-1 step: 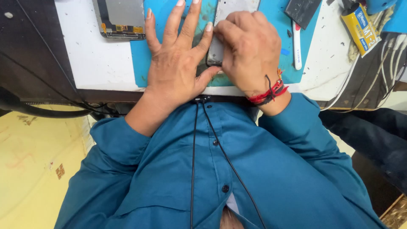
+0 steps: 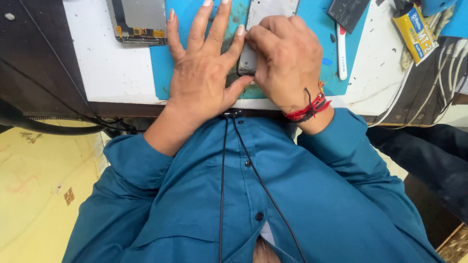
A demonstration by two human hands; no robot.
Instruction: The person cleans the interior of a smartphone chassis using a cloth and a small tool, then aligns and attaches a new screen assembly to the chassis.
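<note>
The top edge is cutting off the flat grey rectangular metal phone frame (image 2: 270, 12) at twelve o'clock, and the right hand (image 2: 287, 61) is hiding its lower part, so the grip cannot be judged. The left hand's (image 2: 204, 73) longest fingertips are running out of view. At eleven o'clock, the grey opened phone panel with exposed circuitry (image 2: 139, 19) is being cropped too.

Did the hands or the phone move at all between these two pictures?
Nothing visibly changed. The left hand lies flat with fingers spread on the blue mat, and the right hand presses on the grey phone, in the same spots in both pictures.
</note>
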